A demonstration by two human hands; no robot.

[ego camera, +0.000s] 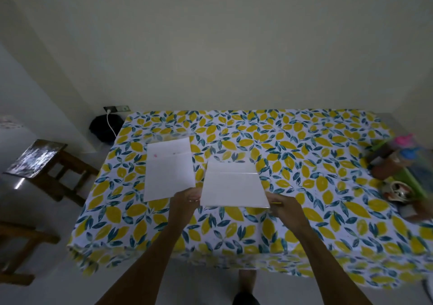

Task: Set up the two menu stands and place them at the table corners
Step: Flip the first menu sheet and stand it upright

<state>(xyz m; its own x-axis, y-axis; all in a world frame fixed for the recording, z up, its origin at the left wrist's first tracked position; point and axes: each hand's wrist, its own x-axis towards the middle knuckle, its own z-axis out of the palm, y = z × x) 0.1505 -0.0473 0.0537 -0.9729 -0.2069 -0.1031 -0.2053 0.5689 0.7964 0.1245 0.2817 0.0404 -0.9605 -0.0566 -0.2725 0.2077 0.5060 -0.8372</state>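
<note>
White menu stand [234, 187] in both hands' grip, left hand [187, 198], right hand [281, 205], fingertips hidden

Matt white paper for both sheets [234, 185] [169, 169]; smooth printed tablecloth [304, 175]; dark wood stool [46, 164] with glossy top.

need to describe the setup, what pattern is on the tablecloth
Yellow lemons with teal-blue leaves on a white ground, covering the tablecloth; clearest in the head view.
</note>
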